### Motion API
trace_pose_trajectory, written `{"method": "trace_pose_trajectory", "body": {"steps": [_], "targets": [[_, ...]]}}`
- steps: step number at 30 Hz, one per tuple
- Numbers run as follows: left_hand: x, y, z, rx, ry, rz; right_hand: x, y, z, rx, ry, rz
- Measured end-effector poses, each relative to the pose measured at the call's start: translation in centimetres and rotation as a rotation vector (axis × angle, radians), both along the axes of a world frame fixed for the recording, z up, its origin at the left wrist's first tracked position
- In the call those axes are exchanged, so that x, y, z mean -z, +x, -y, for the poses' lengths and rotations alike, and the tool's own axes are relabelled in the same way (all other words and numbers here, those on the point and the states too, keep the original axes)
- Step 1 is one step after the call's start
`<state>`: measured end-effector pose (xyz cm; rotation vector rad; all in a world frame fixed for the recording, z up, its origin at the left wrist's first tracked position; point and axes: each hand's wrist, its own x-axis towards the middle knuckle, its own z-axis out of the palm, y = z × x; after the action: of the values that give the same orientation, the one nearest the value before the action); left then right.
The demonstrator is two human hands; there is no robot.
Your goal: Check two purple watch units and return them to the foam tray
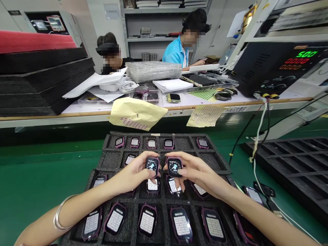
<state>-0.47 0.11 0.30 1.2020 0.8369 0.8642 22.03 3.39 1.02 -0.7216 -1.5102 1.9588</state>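
My left hand [145, 168] is closed on a purple smartwatch [152, 165] whose lit screen shows a dial with a bluish figure. A matching smartwatch [174, 166] with the same kind of dial is pinched in my right hand [189, 167]. Both are held side by side above a black foam tray [110, 160]. In the tray's compartments lie several more purple watches, such as one watch [148, 220] near the front, their screens lit with pale grids. My hands and forearms hide part of the tray's middle rows.
Black foam trays [38, 85] are stacked at the left, and another foam tray [289, 171] lies right. A power supply [276, 70] stands on the shelf, its cables hanging beside my right arm. Yellow sheets [138, 112] overhang the shelf edge. Two people [176, 51] sit beyond.
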Motion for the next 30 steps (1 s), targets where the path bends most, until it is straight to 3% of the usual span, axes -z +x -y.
{"method": "trace_pose_trajectory", "body": {"steps": [23, 30], "targets": [[-0.31, 0.04, -0.01, 0.009, -0.016, 0.030, 0.08, 0.04, 0.06, 0.056, 0.027, 0.031], [0.22, -0.17, 0.01, -0.072, 0.219, -0.203, -0.20, 0.23, 0.02, -0.032, 0.058, 0.017]]}}
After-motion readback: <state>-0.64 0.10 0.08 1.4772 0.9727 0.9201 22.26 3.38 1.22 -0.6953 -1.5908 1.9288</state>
